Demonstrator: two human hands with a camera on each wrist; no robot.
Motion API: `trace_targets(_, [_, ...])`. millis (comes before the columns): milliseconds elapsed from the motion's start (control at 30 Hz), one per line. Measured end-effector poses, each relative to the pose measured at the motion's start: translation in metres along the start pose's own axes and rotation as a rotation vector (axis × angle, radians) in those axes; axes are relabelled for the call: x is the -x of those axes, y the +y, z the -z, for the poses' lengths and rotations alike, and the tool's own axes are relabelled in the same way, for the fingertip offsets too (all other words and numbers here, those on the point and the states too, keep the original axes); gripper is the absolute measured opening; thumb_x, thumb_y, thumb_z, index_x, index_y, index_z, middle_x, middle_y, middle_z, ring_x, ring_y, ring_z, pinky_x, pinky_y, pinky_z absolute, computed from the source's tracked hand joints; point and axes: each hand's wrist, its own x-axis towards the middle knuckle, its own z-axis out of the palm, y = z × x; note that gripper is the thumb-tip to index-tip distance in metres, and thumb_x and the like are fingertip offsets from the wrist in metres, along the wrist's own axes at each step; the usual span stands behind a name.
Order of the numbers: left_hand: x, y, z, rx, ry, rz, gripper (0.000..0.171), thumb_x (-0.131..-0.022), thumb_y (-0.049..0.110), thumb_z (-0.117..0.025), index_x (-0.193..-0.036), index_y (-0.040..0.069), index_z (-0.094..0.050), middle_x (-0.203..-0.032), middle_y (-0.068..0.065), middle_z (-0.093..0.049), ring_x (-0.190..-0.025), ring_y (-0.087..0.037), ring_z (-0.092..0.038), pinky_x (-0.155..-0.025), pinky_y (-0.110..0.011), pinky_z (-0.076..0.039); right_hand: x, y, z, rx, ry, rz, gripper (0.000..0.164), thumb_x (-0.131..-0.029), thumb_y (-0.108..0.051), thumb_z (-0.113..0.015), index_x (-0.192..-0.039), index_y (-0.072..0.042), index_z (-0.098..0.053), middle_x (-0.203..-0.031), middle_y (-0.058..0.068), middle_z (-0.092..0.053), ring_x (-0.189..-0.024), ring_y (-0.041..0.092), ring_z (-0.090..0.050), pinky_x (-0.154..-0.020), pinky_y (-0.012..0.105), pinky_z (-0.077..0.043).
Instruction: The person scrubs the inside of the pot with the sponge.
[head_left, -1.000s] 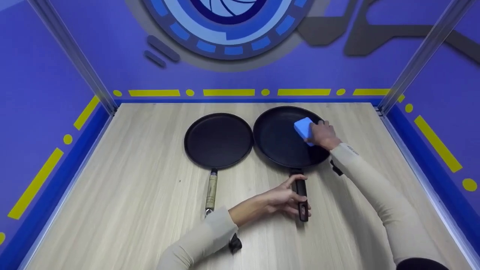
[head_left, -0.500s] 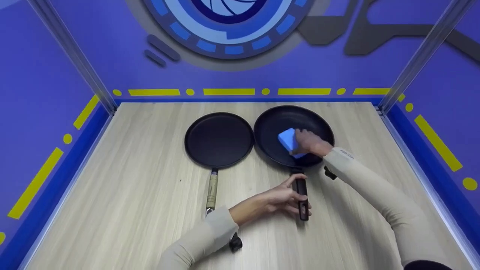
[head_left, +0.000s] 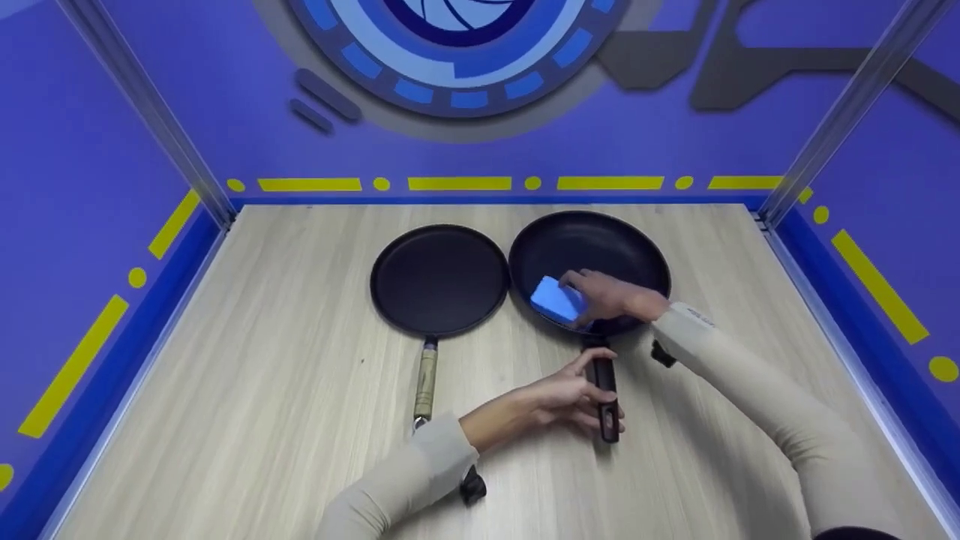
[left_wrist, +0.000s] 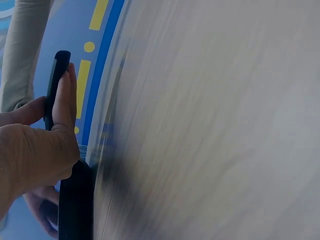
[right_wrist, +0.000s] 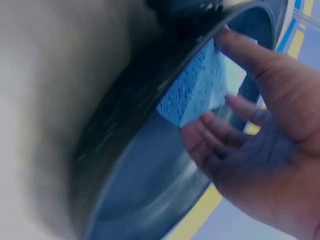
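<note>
A black frying pan (head_left: 592,247) lies on the table with its black handle (head_left: 606,382) toward the person. My left hand (head_left: 562,397) grips that handle, thumb and fingers on either side of it; the left wrist view shows the handle (left_wrist: 59,85) between them. Inside the pan, near its front left rim, my right hand (head_left: 607,296) pinches a blue sponge (head_left: 559,301). In the right wrist view the porous sponge (right_wrist: 192,85) sits between thumb and fingers, against the pan's inner wall.
To the left, touching or nearly touching the frying pan, lies a flat black crepe pan (head_left: 439,281) with a wood-patterned handle (head_left: 424,382). The light wooden table (head_left: 247,360) is bounded by blue walls (head_left: 480,161) at the back and sides.
The right hand has swept the sponge from the pan's right side to its front left, down and leftward. The left hand keeps its hold on the handle, and both pans stay put.
</note>
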Motion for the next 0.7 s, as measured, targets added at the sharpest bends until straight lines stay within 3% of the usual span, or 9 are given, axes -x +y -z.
trace_targets(167, [-0.001,0.000,-0.001,0.004,0.000,-0.007,0.061,-0.097,-0.005,-0.059,-0.141,0.034,-0.044,-0.093,-0.023,-0.068,-0.113,-0.057,-0.064,-0.095,-0.060,-0.057,0.023,0.033,0.009,-0.014,-0.025,0.011,0.068,-0.082,-0.015,-0.087,-0.139,-0.004,-0.051,-0.133,0.027,-0.055,-0.125,0.046,-0.053,-0.104,0.061,-0.048])
trace_targets(267, [-0.001,0.000,0.000,-0.007,0.003,-0.009,0.061,-0.098,-0.004,-0.059,-0.143,0.034,-0.043,-0.095,-0.025,-0.069,-0.114,-0.057,-0.063,-0.096,-0.059,-0.057,0.030,0.052,0.015,0.031,0.031,-0.058,0.068,-0.079,-0.006,-0.086,-0.138,-0.002,-0.052,-0.131,0.032,-0.055,-0.122,0.050,-0.053,-0.103,0.063,-0.048])
trace_targets(367, [-0.001,0.000,0.000,-0.017,0.002,-0.002,0.061,-0.099,-0.003,-0.059,-0.143,0.035,-0.042,-0.097,-0.026,-0.071,-0.115,-0.055,-0.063,-0.096,-0.058,-0.056,0.031,0.066,0.017,0.084,0.093,-0.141,0.067,-0.082,-0.005,-0.084,-0.140,0.000,-0.050,-0.129,0.035,-0.053,-0.119,0.052,-0.053,-0.100,0.064,-0.049])
trace_targets(567, [-0.001,-0.001,-0.001,-0.010,0.009,-0.004,0.061,-0.098,-0.005,-0.060,-0.141,0.035,-0.044,-0.093,-0.024,-0.070,-0.114,-0.055,-0.063,-0.095,-0.059,-0.057,0.018,0.069,0.017,0.177,0.138,-0.242,0.063,-0.092,-0.009,-0.075,-0.145,0.004,-0.044,-0.132,0.038,-0.049,-0.122,0.056,-0.049,-0.102,0.066,-0.048])
trace_targets(700, [-0.001,-0.002,-0.001,-0.006,0.014,-0.006,0.062,-0.097,-0.005,-0.060,-0.140,0.036,-0.045,-0.091,-0.023,-0.069,-0.114,-0.056,-0.064,-0.095,-0.059,-0.057,0.008,0.064,0.019,0.183,0.145,-0.329,0.053,-0.093,-0.014,-0.073,-0.133,0.011,-0.050,-0.124,0.041,-0.052,-0.117,0.059,-0.052,-0.099,0.066,-0.050])
